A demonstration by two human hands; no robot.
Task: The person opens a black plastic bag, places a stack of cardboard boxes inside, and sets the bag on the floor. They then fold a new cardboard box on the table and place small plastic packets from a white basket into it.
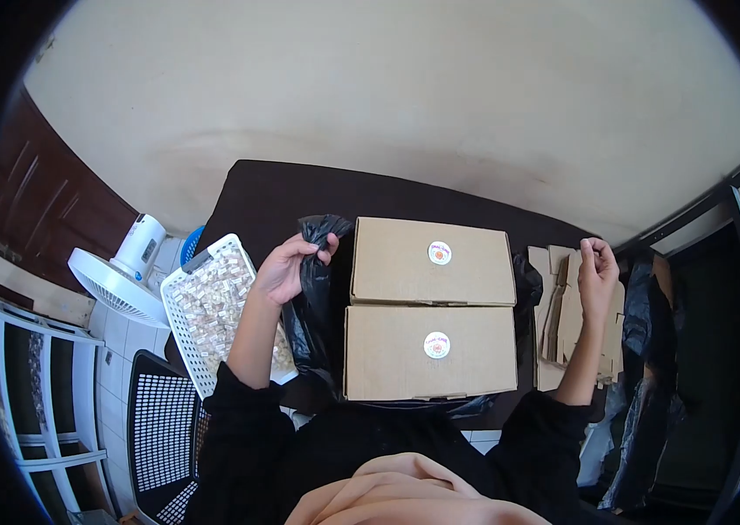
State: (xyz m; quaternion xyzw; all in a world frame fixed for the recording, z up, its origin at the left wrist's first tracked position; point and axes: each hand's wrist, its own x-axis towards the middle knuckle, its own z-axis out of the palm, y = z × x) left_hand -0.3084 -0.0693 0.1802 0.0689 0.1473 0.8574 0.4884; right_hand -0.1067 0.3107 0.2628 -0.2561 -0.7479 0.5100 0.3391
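Your left hand (287, 269) pinches the black bag (313, 297) left of the boxes (429, 308); your right hand (597, 276) pinches its far edge, right of them.

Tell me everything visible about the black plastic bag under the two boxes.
The black plastic bag is thin, glossy and crumpled. It lies on the dark table, spread beneath two closed cardboard boxes, showing at both sides. The left hand pinches its raised left edge; the right hand is raised near its right edge.
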